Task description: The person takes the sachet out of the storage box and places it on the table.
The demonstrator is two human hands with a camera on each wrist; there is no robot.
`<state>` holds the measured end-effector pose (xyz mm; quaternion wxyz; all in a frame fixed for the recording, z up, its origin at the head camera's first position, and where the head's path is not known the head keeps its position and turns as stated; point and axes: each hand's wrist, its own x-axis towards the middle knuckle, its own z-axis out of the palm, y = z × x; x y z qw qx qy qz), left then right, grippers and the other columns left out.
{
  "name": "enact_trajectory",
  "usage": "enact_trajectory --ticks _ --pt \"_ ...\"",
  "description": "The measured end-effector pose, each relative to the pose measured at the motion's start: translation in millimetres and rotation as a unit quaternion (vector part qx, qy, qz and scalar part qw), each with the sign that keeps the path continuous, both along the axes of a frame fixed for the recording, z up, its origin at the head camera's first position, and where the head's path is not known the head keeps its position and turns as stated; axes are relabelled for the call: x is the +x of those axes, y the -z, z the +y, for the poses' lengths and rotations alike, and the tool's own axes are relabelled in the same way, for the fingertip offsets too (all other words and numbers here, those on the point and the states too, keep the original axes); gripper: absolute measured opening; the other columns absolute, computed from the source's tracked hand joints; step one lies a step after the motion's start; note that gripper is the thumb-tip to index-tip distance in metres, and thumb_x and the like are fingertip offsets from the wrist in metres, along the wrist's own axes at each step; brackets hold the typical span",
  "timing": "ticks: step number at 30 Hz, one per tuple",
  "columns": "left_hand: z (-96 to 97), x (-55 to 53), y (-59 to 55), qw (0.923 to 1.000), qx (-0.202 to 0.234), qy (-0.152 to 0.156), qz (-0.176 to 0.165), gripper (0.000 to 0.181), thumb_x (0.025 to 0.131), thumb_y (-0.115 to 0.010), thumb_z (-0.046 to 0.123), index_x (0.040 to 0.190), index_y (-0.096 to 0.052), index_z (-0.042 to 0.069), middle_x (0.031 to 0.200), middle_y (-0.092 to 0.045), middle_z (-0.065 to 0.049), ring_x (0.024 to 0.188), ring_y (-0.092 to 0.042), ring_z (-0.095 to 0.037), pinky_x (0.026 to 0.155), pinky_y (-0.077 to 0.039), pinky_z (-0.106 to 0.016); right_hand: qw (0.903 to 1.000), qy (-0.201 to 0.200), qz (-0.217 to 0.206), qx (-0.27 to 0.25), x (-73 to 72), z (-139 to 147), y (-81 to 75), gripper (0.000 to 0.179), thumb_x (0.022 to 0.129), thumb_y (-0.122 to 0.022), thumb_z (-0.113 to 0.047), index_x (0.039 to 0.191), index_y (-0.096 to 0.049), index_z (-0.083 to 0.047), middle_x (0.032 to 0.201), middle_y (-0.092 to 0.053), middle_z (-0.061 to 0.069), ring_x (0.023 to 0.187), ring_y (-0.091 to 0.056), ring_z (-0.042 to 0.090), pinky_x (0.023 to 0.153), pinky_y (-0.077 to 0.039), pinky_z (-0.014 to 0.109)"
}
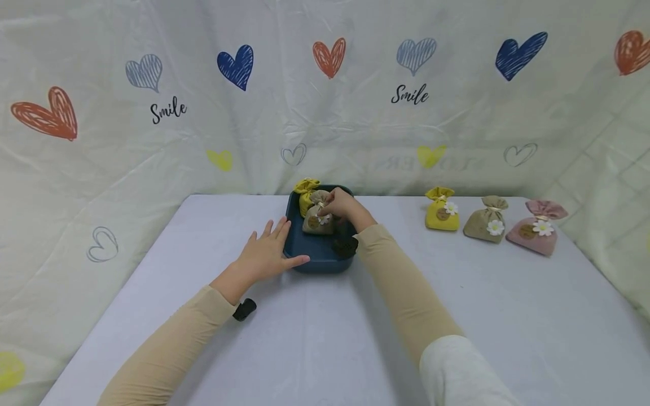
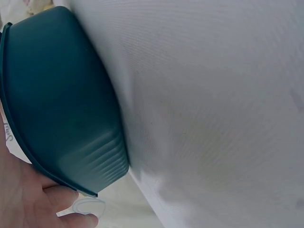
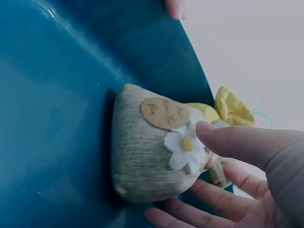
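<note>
A beige cloth sachet with a white flower and an oval tag is inside a dark blue-green basin. My right hand holds it near its tied neck, with the thumb beside the flower and the other fingers behind the cloth. Behind it, a yellow sachet leans in the basin's far left corner. My left hand is at the basin's left side, fingers spread and thumb over the near rim; the left wrist view shows its fingertips by the rim.
On the right of the white table stand another yellow sachet, a beige sachet and a pink sachet. A white curtain printed with hearts hangs behind the table. Dark wrist cameras sit at both cuffs.
</note>
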<state>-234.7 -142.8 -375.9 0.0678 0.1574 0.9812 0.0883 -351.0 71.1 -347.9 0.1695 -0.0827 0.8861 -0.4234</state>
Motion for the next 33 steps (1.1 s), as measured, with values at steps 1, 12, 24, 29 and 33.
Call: enact_trajectory --ticks 1,12,24,29,33 --pt "-0.2 -0.5 0.4 1.0000 0.000 0.000 -0.001 0.109 0.092 -0.049 0.079 0.165 -0.014 0.007 0.171 -0.009 -0.012 0.155 -0.007 -0.040 0.118 -0.013 -0.068 1.0000 0.006 -0.003 -0.007 -0.3 0.3 1.8 0.022 0.096 -0.074 -0.011 0.098 -0.052 -0.005 0.097 -0.055 0.008 0.081 -0.056 0.020 0.084 -0.055 0.050" --pt "-0.7 -1.2 0.5 1.0000 0.002 0.002 -0.001 0.110 0.092 -0.050 0.079 0.165 -0.014 0.006 0.171 -0.010 -0.013 0.155 -0.008 -0.041 0.118 -0.013 -0.068 0.9986 -0.004 -0.013 -0.050 2.7 2.3 8.9 0.056 0.094 -0.075 -0.005 0.142 -0.046 -0.006 0.146 -0.046 0.019 0.129 -0.051 0.038 0.101 -0.047 0.058" --pt "-0.1 -1.1 0.9 1.0000 -0.003 -0.004 0.001 0.111 0.091 -0.049 0.080 0.165 -0.014 0.006 0.171 -0.010 -0.012 0.155 -0.008 -0.040 0.118 -0.013 -0.067 0.9986 -0.013 0.005 -0.052 5.5 -1.2 13.3 0.063 0.088 -0.077 0.004 0.140 -0.043 -0.006 0.138 -0.046 0.022 0.117 -0.054 0.039 0.087 -0.051 0.050" --pt "0.1 -0.4 0.7 1.0000 -0.004 -0.006 0.001 0.110 0.090 -0.049 0.081 0.165 -0.013 0.008 0.171 -0.009 -0.011 0.155 -0.008 -0.039 0.118 -0.013 -0.066 0.9990 -0.010 0.022 -0.036 5.0 -0.7 13.6 0.062 0.088 -0.078 0.003 0.139 -0.045 -0.007 0.135 -0.049 0.022 0.112 -0.055 0.037 0.082 -0.052 0.046" --pt "0.1 -0.7 -0.4 1.0000 -0.006 -0.005 0.000 0.110 0.091 -0.048 0.081 0.165 -0.013 0.008 0.171 -0.009 -0.011 0.155 -0.008 -0.039 0.118 -0.013 -0.067 0.9991 -0.012 0.031 -0.026 3.9 0.3 11.8 0.060 0.087 -0.079 0.001 0.137 -0.046 -0.007 0.133 -0.051 0.020 0.107 -0.057 0.036 0.078 -0.052 0.044"
